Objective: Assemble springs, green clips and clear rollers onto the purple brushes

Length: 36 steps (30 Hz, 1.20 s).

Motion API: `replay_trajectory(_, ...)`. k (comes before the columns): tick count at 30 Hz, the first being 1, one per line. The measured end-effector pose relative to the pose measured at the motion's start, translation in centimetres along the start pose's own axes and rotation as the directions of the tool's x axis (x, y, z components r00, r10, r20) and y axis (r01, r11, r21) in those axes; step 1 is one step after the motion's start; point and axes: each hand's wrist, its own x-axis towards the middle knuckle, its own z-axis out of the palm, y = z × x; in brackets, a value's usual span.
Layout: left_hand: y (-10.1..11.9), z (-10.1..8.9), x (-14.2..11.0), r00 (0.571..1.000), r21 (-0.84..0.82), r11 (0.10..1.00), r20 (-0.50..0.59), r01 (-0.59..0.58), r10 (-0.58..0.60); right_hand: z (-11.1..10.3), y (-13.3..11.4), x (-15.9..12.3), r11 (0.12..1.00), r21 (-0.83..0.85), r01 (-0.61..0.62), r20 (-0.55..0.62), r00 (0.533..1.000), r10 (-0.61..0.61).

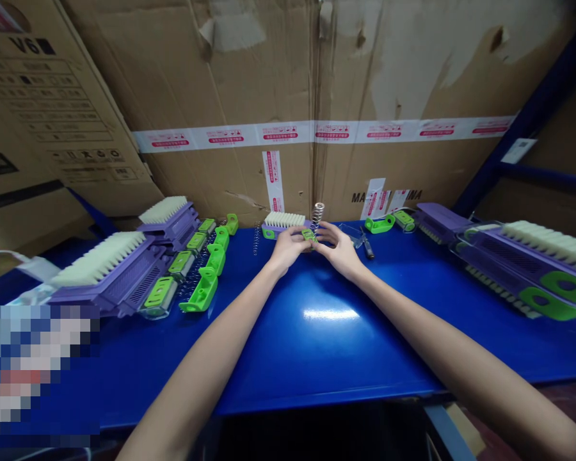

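My left hand (289,247) and my right hand (338,248) meet near the back of the blue table, their fingers closed around a small green part (309,235). From between the hands a metal coil spring (319,216) sticks up; whether it is joined to the green part I cannot tell. The fingers hide much of the part. Just behind my left hand lies a purple brush head (285,222) with cream bristles and a green end. To the right of my right hand is a dark-handled tool (367,247), partly blurred.
Purple bristled brushes (125,269) are stacked at left, beside rows of green-and-clear pieces (180,263), springs and green brackets (200,289). More purple brushes (523,262) stand at right, with a green bracket (380,224) at the back. Cardboard (230,77) walls the blue table (288,371).
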Motion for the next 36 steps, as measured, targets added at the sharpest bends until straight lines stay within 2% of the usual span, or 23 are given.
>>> replay_trajectory(4, 0.2, -0.1, -0.2, 0.999, -0.050, 0.998, -0.027, 0.039, -0.041, 0.2, 0.6, -0.4, 0.970, -0.195, 0.143, 0.113, 0.986, -0.122)
replay_trajectory(6, 0.3, -0.1, -0.2, 0.998, -0.054, 0.997, -0.044, 0.053, -0.055, 0.3, 0.7, -0.5, 0.938, -0.282, 0.203, 0.115, 0.978, -0.177)
replay_trajectory(11, 0.4, 0.4, -0.2, 0.995, -0.004, 0.996, -0.051, 0.084, -0.084, 0.3, 0.1, -0.4, 0.920, -0.333, 0.205, -0.027, 0.974, -0.227)
replay_trajectory(13, 0.2, 0.4, -0.2, 0.998, 0.115, 0.992, -0.042, 0.059, -0.055, 0.3, -0.4, -0.4, 0.936, -0.302, 0.179, -0.100, 0.971, -0.218)
replay_trajectory(15, 0.0, 0.3, -0.2, 0.998, 0.294, 0.955, -0.017, -0.046, 0.054, 0.2, -0.7, -0.3, 0.958, -0.247, 0.144, -0.167, 0.968, -0.188)
replay_trajectory(17, -0.2, -0.1, -0.4, 0.970, 0.518, 0.824, 0.061, -0.231, 0.234, 0.1, -0.8, -0.1, 0.975, -0.188, 0.118, -0.232, 0.959, -0.161)
replay_trajectory(18, -0.3, -0.4, -0.5, 0.937, 0.633, 0.701, 0.123, -0.329, 0.328, 0.0, -0.8, 0.0, 0.978, -0.179, 0.111, -0.269, 0.950, -0.157)
replay_trajectory(20, -0.4, -1.1, -0.6, 0.846, 0.807, 0.366, 0.283, -0.465, 0.451, -0.4, -0.8, 0.3, 0.970, -0.224, 0.096, -0.357, 0.918, -0.173)
replay_trajectory(22, -0.5, -1.8, -0.6, 0.785, 0.879, 0.062, 0.389, -0.473, 0.483, -1.1, -0.9, 0.6, 0.946, -0.318, 0.066, -0.434, 0.877, -0.207)
replay_trajectory(23, -0.6, -2.2, -0.5, 0.772, 0.895, -0.036, 0.404, -0.445, 0.490, -1.5, -1.0, 0.7, 0.932, -0.360, 0.044, -0.460, 0.861, -0.219)
replay_trajectory(24, -0.7, -2.4, -0.4, 0.771, 0.909, -0.096, 0.397, -0.406, 0.498, -1.9, -1.2, 0.8, 0.919, -0.393, 0.022, -0.477, 0.850, -0.224)
replay_trajectory(27, -0.9, -3.0, 0.1, 0.787, 0.937, -0.149, 0.348, -0.317, 0.509, -3.1, -2.1, 1.0, 0.879, -0.474, -0.057, -0.477, 0.856, -0.201)
replay_trajectory(32, -0.7, -3.4, 0.3, 0.814, 0.934, -0.164, 0.357, -0.318, 0.458, -4.0, -2.7, 1.2, 0.830, -0.540, -0.135, -0.429, 0.893, -0.134)
replay_trajectory(36, -0.3, -3.5, 0.3, 0.809, 0.929, -0.177, 0.371, -0.327, 0.456, -3.7, -2.3, 1.3, 0.803, -0.575, -0.154, -0.400, 0.910, -0.112)
